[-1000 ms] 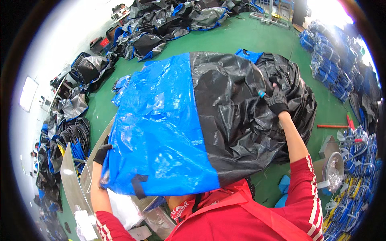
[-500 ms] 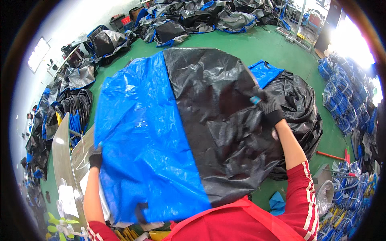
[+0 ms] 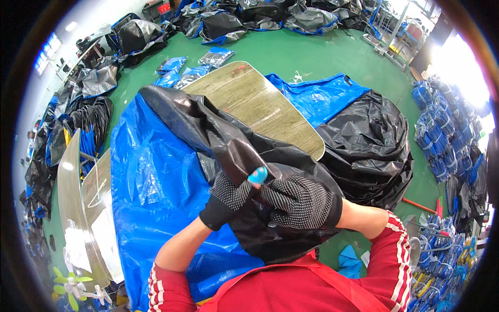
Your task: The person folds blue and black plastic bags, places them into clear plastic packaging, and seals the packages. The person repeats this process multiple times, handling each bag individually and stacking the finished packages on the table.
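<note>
A large glossy plastic cover, half blue (image 3: 150, 166) and half black (image 3: 192, 122), lies bunched over the worktop before me. My left hand (image 3: 227, 200), in a black glove with white dots, is closed on a fold of the black half. Beside it, my right hand (image 3: 304, 203), gloved alike, is closed on the same black material. The hands nearly meet at the middle, with a bright blue fingertip covering (image 3: 258, 175) between them; I cannot tell whose finger wears it. The cover's lower edge hangs against my red clothing.
A wood-grain tabletop (image 3: 254, 101) with rounded corners shows beyond the cover. Another black and blue cover (image 3: 369, 151) is heaped at right. Flat packets (image 3: 215, 56) lie on the green floor behind. Bundled blue pieces (image 3: 436, 125) are stacked far right; a small fan (image 3: 71, 286) stands lower left.
Both hands have come together from the cover's opposite sides to its middle. The black half, spread out before, is now pulled back and gathered, exposing the tabletop and the packets behind.
</note>
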The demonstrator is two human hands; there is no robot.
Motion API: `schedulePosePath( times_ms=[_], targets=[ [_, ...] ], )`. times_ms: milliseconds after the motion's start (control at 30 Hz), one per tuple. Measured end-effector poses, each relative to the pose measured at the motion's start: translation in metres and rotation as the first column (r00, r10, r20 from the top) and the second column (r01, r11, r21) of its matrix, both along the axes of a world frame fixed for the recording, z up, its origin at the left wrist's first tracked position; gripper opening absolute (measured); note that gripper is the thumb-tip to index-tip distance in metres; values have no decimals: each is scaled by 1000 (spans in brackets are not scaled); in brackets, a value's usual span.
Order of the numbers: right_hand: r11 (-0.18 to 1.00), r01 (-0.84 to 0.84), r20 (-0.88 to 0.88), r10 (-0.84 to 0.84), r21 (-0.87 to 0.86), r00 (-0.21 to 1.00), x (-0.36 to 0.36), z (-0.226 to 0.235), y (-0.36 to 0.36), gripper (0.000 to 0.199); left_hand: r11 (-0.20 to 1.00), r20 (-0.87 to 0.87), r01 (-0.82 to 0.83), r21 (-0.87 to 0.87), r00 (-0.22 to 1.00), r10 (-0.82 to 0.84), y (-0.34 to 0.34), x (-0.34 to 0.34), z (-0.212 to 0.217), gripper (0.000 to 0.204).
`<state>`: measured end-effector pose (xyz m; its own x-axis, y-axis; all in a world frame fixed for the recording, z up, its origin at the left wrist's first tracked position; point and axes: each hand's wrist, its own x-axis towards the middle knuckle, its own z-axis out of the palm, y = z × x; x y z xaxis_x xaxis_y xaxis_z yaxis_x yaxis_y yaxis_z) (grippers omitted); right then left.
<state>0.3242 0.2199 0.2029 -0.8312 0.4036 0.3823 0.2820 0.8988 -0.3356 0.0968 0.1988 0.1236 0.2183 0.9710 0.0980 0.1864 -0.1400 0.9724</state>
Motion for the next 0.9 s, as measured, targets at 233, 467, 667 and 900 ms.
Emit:
schedulePosePath(
  times_ms=[233,467,667,900],
  targets=[
    [700,309,71,-347,-644,935,2,-57,49,51,990,62,5,-142,998,4,-20,12,-50,36],
    [586,66,-13,-129,-808,992,-8,-117,77,53,859,-624,358,365,779,-59,5,-55,-67,66],
    [834,545,3,-547,86,837,-5,-60,100,33,920,-856,-46,389,353,379,24,-93,-120,101],
    [611,272,148,-247,-743,958,127,4,189,40,907,-855,9,422,338,394,19,-97,-136,99]
  ],
)
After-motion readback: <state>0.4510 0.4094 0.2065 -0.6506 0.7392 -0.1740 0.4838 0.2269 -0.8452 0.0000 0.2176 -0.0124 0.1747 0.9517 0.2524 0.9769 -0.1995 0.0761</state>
